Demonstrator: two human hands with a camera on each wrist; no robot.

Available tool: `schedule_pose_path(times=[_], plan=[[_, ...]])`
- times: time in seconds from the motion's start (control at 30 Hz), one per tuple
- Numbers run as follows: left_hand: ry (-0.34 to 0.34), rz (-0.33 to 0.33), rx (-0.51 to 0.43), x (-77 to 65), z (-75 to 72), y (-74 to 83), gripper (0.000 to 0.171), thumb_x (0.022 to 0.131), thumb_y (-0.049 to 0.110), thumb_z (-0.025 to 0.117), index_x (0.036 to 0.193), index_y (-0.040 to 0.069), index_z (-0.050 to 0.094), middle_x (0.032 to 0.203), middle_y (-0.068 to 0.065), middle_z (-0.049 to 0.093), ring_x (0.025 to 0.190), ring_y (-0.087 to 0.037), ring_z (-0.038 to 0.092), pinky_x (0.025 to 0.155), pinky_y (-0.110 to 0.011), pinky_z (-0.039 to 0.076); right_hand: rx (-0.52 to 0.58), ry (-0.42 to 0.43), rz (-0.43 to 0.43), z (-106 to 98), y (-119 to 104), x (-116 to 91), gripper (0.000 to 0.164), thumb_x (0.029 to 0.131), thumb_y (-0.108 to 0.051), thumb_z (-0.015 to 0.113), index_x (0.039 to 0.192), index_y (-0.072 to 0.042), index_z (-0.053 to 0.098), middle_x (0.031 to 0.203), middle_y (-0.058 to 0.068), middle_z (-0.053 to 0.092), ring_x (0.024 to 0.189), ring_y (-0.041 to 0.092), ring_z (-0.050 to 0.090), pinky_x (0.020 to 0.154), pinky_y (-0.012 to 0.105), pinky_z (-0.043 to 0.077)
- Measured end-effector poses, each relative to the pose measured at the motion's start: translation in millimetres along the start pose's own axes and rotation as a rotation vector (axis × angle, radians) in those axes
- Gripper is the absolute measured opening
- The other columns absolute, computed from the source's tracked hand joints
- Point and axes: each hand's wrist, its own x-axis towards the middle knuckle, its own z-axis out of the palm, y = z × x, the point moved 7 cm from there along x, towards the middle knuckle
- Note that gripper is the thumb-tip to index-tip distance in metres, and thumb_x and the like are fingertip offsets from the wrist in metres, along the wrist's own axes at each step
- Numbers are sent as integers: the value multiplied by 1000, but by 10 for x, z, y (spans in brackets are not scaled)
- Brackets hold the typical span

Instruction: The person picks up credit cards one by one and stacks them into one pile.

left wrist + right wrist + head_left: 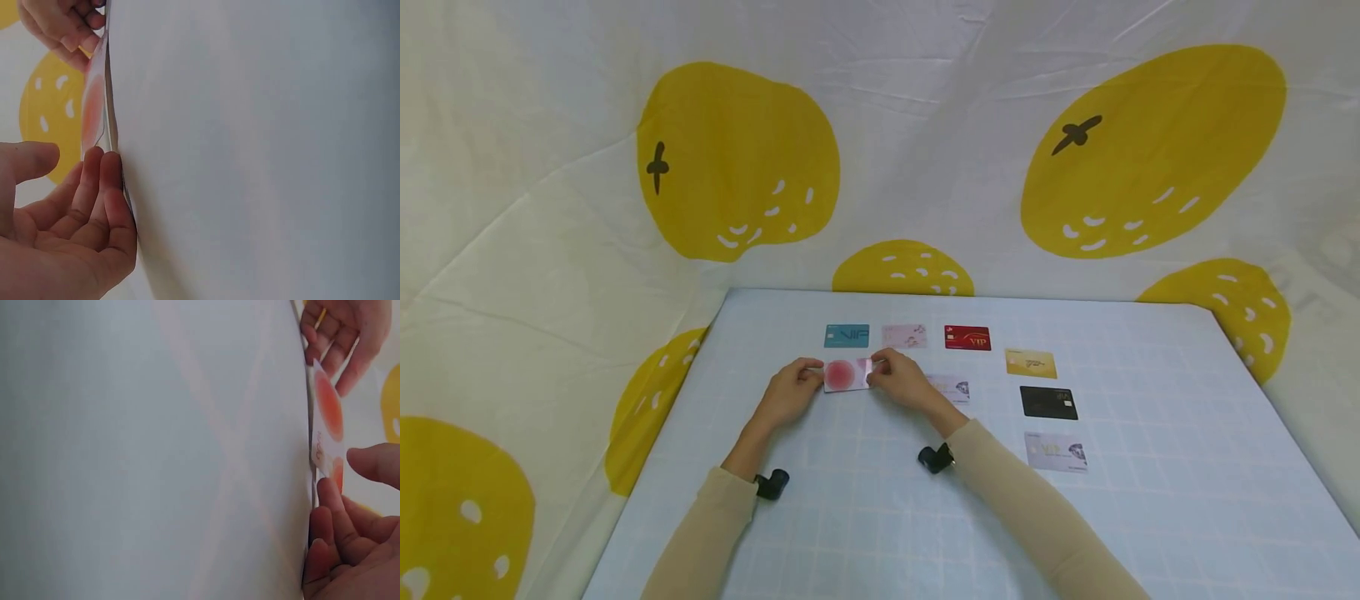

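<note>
A white card with a pink-red round print (839, 375) lies between both hands, close over the table. My left hand (790, 390) is at its left end. In the left wrist view the fingertips (94, 156) are right at the card's edge and the thumb stands apart. My right hand (901, 379) is at the card's right end. In the right wrist view its fingertips (326, 486) overlap the near end, with the thumb held just off the card. A pale silver card (953, 389) lies partly hidden behind the right wrist.
Above the hands lie a teal VIP card (846, 336), a pink card (904, 336) and a red VIP card (967, 337). Toward the right are a gold card (1031, 363), a black card (1048, 402) and another silver VIP card (1056, 452). A fruit-printed cloth (925, 167) hangs behind the table.
</note>
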Motion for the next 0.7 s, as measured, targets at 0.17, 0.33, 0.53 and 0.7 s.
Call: schedule_pose_path(times=[0.17,0.33,0.53,0.7], plan=[[10,-16,-58,-35,9,55,32,101,25,58,126,7,65,101,-8,71,92,-23,63,89,-44,48,1,0,-4,-29,-4,-22,38,99,-24,63,134,-8,57,109,5,64,97,22,58,88,37,52],[4,-41,-135,-48,61,94,32,102,24,57,127,5,63,94,-7,71,81,-19,66,81,-36,52,39,2,3,-100,-3,-73,35,102,-25,57,134,-11,57,109,4,65,94,22,59,85,35,53],[-9,-56,-231,-46,127,140,32,102,21,57,129,4,62,100,-12,69,84,-19,69,78,-30,56,127,-9,12,-216,-31,-187,34,105,-23,52,136,-9,57,105,8,65,90,23,61,83,34,54],[-15,-49,-256,-68,168,230,32,102,19,56,130,5,63,103,-12,68,87,-20,70,81,-31,56,165,0,48,-313,4,-274,36,105,-27,52,138,-13,57,112,6,64,95,22,62,85,36,55]])
